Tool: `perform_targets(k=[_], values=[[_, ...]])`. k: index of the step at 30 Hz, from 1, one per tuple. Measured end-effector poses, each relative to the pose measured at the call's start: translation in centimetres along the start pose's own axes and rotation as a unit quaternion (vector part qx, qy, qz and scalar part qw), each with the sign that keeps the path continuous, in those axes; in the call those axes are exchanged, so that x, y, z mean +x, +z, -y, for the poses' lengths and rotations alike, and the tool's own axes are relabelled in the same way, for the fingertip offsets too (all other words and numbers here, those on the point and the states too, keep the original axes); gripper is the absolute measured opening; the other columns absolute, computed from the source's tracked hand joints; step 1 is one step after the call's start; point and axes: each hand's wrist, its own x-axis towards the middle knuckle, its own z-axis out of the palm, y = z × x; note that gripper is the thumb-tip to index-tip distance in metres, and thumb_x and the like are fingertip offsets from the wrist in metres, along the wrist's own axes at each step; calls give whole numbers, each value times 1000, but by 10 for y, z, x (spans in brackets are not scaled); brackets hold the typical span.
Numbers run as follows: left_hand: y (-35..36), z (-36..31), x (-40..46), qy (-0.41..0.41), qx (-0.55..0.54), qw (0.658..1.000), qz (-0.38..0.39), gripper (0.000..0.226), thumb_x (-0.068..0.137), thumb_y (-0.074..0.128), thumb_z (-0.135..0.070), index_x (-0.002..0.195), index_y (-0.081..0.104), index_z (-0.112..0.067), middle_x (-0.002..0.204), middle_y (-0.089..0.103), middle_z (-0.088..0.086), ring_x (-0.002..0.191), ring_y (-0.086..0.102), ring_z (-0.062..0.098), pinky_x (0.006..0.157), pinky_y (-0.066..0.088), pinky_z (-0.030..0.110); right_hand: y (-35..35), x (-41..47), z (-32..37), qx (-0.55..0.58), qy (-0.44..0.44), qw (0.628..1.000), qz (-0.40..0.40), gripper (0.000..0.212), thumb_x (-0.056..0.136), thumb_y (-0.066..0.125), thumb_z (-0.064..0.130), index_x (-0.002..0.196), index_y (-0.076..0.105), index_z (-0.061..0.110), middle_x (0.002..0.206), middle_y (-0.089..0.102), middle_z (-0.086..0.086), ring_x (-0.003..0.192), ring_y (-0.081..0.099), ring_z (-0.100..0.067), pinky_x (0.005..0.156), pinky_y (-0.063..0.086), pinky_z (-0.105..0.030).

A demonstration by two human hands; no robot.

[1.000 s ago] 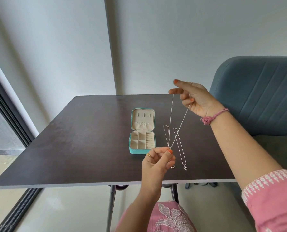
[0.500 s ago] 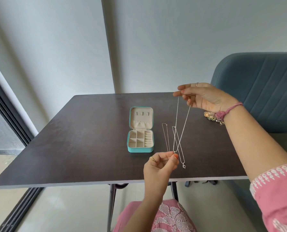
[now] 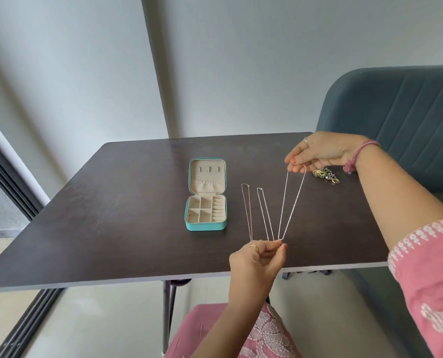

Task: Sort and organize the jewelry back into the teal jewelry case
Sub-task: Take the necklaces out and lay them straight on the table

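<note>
- A thin silver chain (image 3: pixel 292 202) is stretched taut between both hands as a narrow doubled loop, its long axis running from the near bottom end up and away to the right.
- The left hand (image 3: pixel 260 259) pinches the loop's lower end between thumb and fingertips, just over the near edge of the table (image 3: pixel 111 215).
- The right hand (image 3: pixel 323 152) pinches the upper end between thumb and fingers, raised over the table's right side.
- Two more chains lie flat on the table between the case and the held one: a left chain (image 3: pixel 247 210) and a middle chain (image 3: pixel 263 214). Each is folded long and narrow, running from far to near, with its near end by the left hand.
- That makes three chains in all.
- One teal case (image 3: pixel 206 195) lies open left of the chains, its lid laid back toward the far side and its long axis running far to near. The base has small beige compartments; none plainly holds anything.
- One small pile of coloured trinkets (image 3: pixel 325 174) sits on the table just below the right hand; the pieces are too small to count.
</note>
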Motion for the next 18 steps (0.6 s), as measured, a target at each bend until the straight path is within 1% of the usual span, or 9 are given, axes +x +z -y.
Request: perform_targets(k=[2, 5, 9, 11, 12, 14, 16, 17, 18], values=[[6, 5, 1, 58, 58, 997, 4, 9, 81, 74, -18, 88, 78, -15, 80, 73, -8, 69, 68, -2, 70, 53, 11, -1, 10, -13, -50, 15, 998, -19, 14, 90, 59, -1, 102, 66, -1, 92, 72, -16, 74, 72, -13, 68, 59, -22], [16, 10, 4, 121, 130, 984, 19, 18, 83, 66, -28, 84, 77, -14, 77, 72, -5, 65, 66, 2, 66, 54, 14, 6, 25, -32, -89, 4, 995, -47, 13, 92, 58, 1, 102, 65, -2, 88, 71, -15, 71, 70, -14, 68, 59, -22], [30, 14, 13, 208, 256, 944, 20, 21, 81, 58, -29, 71, 73, -17, 61, 62, -6, 52, 56, 7, 49, 46, 18, 25, 45, -59, -146, -23, 985, -83, 13, 92, 58, 4, 101, 68, 4, 85, 68, -7, 71, 65, -14, 72, 58, -25], [36, 16, 17, 219, 311, 924, 44, 25, 83, 56, -27, 64, 69, -16, 57, 56, -5, 50, 54, 12, 45, 44, 24, 32, 53, -72, -163, -37, 980, -106, 13, 91, 60, 6, 98, 70, 7, 85, 69, -4, 70, 65, -11, 72, 58, -26], [38, 18, 19, 218, 333, 916, 56, 24, 82, 61, -23, 60, 66, -15, 56, 52, -5, 49, 52, 13, 44, 43, 26, 35, 57, -78, -170, -43, 978, -115, 12, 90, 61, 7, 96, 71, 10, 87, 70, -5, 70, 64, -11, 72, 58, -26], [43, 15, 23, 214, 373, 899, 87, 29, 70, 78, -13, 51, 57, -15, 52, 36, -5, 45, 46, 14, 39, 34, 23, 39, 64, -87, -186, -54, 972, -133, 12, 88, 63, 9, 93, 73, 13, 89, 72, -8, 72, 63, -12, 69, 58, -26], [47, 11, 24, 205, 425, 873, 123, 43, 47, 89, -9, 44, 47, -18, 53, 24, -7, 41, 40, 12, 38, 21, 19, 43, 69, -93, -191, -60, 966, -161, 9, 85, 67, 10, 90, 74, 14, 85, 73, -9, 73, 65, -17, 68, 57, -26], [48, 7, 25, 193, 446, 863, 136, 47, 38, 91, -10, 41, 45, -18, 50, 25, -7, 40, 40, 10, 39, 17, 18, 44, 72, -95, -193, -60, 964, -175, 7, 83, 70, 12, 88, 74, 14, 81, 73, -8, 73, 67, -19, 67, 56, -25], [49, 5, 25, 185, 465, 854, 142, 48, 33, 92, -13, 40, 45, -18, 47, 31, -8, 40, 40, 8, 40, 16, 17, 45, 74, -97, -196, -60, 961, -184, 7, 81, 72, 13, 87, 75, 14, 77, 73, -6, 72, 68, -20, 65, 55, -22]])
